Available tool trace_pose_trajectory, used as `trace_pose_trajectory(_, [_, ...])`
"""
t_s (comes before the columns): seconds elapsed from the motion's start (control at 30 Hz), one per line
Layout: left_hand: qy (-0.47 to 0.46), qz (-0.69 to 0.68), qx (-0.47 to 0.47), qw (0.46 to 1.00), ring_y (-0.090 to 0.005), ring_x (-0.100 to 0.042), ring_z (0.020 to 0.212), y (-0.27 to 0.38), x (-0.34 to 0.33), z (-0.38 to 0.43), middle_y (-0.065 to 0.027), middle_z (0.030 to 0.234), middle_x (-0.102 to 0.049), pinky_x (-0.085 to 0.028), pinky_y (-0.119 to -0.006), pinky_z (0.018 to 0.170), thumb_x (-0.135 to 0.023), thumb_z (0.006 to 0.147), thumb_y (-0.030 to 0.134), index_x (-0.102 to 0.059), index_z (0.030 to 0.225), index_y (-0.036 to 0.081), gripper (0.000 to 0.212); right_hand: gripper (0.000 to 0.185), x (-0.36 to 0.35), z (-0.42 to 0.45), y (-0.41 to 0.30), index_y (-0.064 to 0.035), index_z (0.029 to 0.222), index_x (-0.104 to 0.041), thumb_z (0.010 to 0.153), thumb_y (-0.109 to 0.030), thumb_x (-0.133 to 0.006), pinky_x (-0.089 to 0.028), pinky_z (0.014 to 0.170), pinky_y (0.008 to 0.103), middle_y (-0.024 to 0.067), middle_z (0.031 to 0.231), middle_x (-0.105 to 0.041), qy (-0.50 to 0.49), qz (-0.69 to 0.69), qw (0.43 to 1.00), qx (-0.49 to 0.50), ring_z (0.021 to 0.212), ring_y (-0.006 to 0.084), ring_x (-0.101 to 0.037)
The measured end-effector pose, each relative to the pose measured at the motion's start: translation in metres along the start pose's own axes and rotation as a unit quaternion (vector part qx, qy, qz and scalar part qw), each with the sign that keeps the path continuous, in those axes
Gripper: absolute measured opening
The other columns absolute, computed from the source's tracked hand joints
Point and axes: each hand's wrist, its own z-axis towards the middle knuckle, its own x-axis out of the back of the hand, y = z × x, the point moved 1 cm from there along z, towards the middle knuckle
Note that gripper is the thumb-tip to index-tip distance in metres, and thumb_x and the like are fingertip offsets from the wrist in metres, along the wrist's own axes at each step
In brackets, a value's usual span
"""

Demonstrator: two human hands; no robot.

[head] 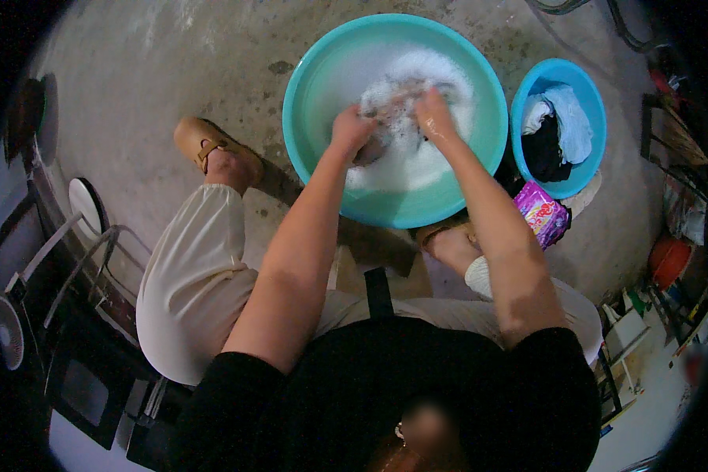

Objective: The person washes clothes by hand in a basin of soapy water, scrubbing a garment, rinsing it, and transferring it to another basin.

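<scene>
A large turquoise plastic basin stands on the floor before me, with water and thick white suds in it. My left hand is at the left side of the foam, its fingers curled on a wet, dark cloth that lies partly under the suds. Wet and flecked with foam, my right hand reaches into the suds on the right; its fingertips are blurred and partly hidden, so its hold cannot be made out. More wet cloth seems to lie between the hands under the foam.
A smaller blue basin with white, light blue and black clothes stands to the right. A pink and purple plastic packet lies below it. At far left are a white round base and a dark appliance; clutter lines the right edge.
</scene>
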Motion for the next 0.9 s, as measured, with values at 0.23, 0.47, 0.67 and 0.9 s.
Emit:
trace_pose_trajectory(0.23, [-0.094,-0.311,0.151,0.934,-0.0264,-0.058,0.089,-0.017,0.005,0.014,-0.0117,0.103,-0.061,-0.048,-0.040,0.080,-0.060,0.079,0.025,-0.056,0.113,0.004,0.041,0.036,-0.003,-0.005,-0.029,-0.0042,0.115,-0.049,0.083,-0.018,-0.057,-0.044,0.085,0.0480,0.0265,0.103,-0.055,0.079,-0.105,0.987,0.091,0.097,0.0428,-0.053])
trace_pose_trajectory(0.47, [-0.140,-0.568,0.164,0.794,-0.0242,-0.054,0.098,0.011,0.005,-0.001,-0.0112,0.107,-0.057,-0.047,-0.039,0.084,-0.051,0.091,0.036,-0.053,0.117,0.007,0.038,0.031,-0.020,-0.084,-0.143,-0.0091,0.107,-0.050,0.085,-0.029,-0.057,-0.046,0.074,0.0506,0.0186,0.105,-0.055,-0.013,0.060,0.992,0.113,0.089,0.0427,-0.056])
trace_pose_trajectory(0.67, [-0.232,-0.489,0.159,0.826,-0.0241,-0.056,0.100,0.027,-0.005,-0.005,-0.0105,0.113,-0.057,-0.047,-0.038,0.087,-0.048,0.094,0.032,-0.051,0.120,0.005,0.038,0.028,0.001,-0.048,-0.125,-0.0082,0.099,-0.056,0.085,-0.032,-0.058,-0.046,0.071,0.0479,0.0150,0.087,-0.060,0.032,0.014,0.999,-0.002,0.084,0.0394,-0.058])
trace_pose_trajectory(0.9, [-0.164,-0.496,0.109,0.846,-0.0252,-0.055,0.107,-0.002,-0.018,0.012,-0.0114,0.117,-0.056,-0.047,-0.040,0.089,-0.053,0.092,0.024,-0.048,0.121,0.002,0.037,0.026,0.034,-0.001,-0.059,-0.0079,0.104,-0.057,0.090,-0.029,-0.050,-0.046,0.071,0.0485,0.0159,0.092,-0.060,0.076,-0.157,0.984,-0.023,0.084,0.0376,-0.058])
